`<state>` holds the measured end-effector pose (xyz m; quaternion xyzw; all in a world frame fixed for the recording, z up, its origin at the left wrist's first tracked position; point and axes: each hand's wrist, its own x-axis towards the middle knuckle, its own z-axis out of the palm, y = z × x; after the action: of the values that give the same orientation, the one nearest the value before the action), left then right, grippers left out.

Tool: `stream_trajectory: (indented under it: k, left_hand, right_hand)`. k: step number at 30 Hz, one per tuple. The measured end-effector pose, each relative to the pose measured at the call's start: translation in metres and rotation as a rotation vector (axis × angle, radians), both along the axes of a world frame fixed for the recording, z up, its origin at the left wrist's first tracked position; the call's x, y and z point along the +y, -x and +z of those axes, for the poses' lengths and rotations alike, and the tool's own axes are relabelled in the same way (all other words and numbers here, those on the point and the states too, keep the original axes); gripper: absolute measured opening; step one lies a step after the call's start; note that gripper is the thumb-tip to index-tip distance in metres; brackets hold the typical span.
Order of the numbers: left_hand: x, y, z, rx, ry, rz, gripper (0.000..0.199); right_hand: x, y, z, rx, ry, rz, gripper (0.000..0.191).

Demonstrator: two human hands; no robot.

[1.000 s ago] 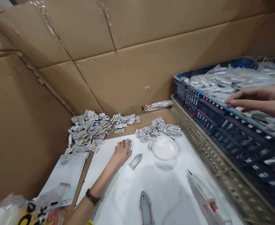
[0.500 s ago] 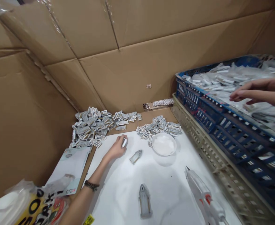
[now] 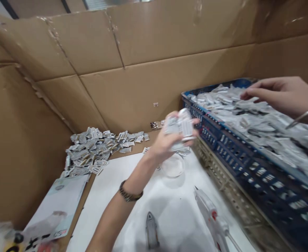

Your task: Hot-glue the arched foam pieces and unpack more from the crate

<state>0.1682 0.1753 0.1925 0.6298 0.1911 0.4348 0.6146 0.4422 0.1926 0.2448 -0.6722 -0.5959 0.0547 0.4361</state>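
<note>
My left hand (image 3: 163,141) is raised above the white work surface, its fingers closed around small grey-and-white arched pieces (image 3: 186,126), blurred by motion. Behind and below it is a round white dish (image 3: 173,168), partly covered by the wrist. Over at the right, my right hand (image 3: 287,93) hovers above a blue crate (image 3: 222,120) full of plastic-wrapped pieces (image 3: 251,119). Its fingers are loosely bent, with nothing visible in them. One grey arched piece (image 3: 152,231) lies at the front of the work surface.
A white glue gun (image 3: 209,215) lies right of centre, its cord trailing forward. Loose arched pieces (image 3: 88,150) form a heap at the back left. The blue crate stands on a beige crate (image 3: 222,175). Cardboard walls (image 3: 148,84) enclose the back and left.
My left hand has risen from the surface and moved right, holding arched pieces. My right hand has shifted left over the crate. The view has tilted up and turned right.
</note>
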Motion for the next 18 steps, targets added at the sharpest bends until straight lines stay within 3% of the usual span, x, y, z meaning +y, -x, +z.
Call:
stream_trajectory:
  k: [1, 3, 5, 7, 8, 10, 12, 14, 16, 18]
  left_hand:
    - [0.002, -0.036, 0.015, 0.001, -0.077, -0.044, 0.047]
    - [-0.001, -0.105, 0.038, 0.194, -0.327, -0.050, 0.053]
    - [-0.011, -0.161, 0.049, 0.487, -0.721, -0.151, 0.055]
    - [-0.024, -0.200, 0.049, 0.782, -1.021, -0.351, 0.039]
    - [-0.029, -0.213, 0.047, 0.911, -1.096, -0.474, 0.030]
    - [-0.037, -0.225, 0.044, 1.068, -1.097, -0.705, 0.033]
    - [-0.039, -0.218, 0.047, 1.025, -1.022, -0.841, 0.040]
    - [-0.033, -0.187, 0.056, 0.822, -0.979, -0.793, 0.034]
    - [-0.021, -0.133, 0.059, 0.602, -0.978, -0.576, 0.018]
    - [-0.007, -0.062, 0.046, 0.534, -0.892, -0.283, 0.008]
  right_hand:
    - [0.001, -0.006, 0.007, 0.042, -0.048, -0.053, 0.013]
    - [0.004, -0.024, 0.017, 0.117, -0.181, -0.142, 0.010]
    - [0.008, -0.048, 0.025, 0.176, -0.270, -0.193, 0.010]
    - [0.012, -0.072, 0.028, 0.184, -0.298, -0.236, 0.011]
    - [0.014, -0.081, 0.029, 0.173, -0.302, -0.255, 0.011]
    - [0.016, -0.094, 0.030, 0.161, -0.308, -0.273, 0.011]
    - [0.018, -0.098, 0.028, 0.157, -0.313, -0.279, 0.010]
    - [0.019, -0.096, 0.027, 0.161, -0.320, -0.269, 0.009]
    - [0.018, -0.089, 0.025, 0.141, -0.341, -0.254, 0.011]
    - [0.014, -0.079, 0.025, 0.083, -0.355, -0.225, 0.015]
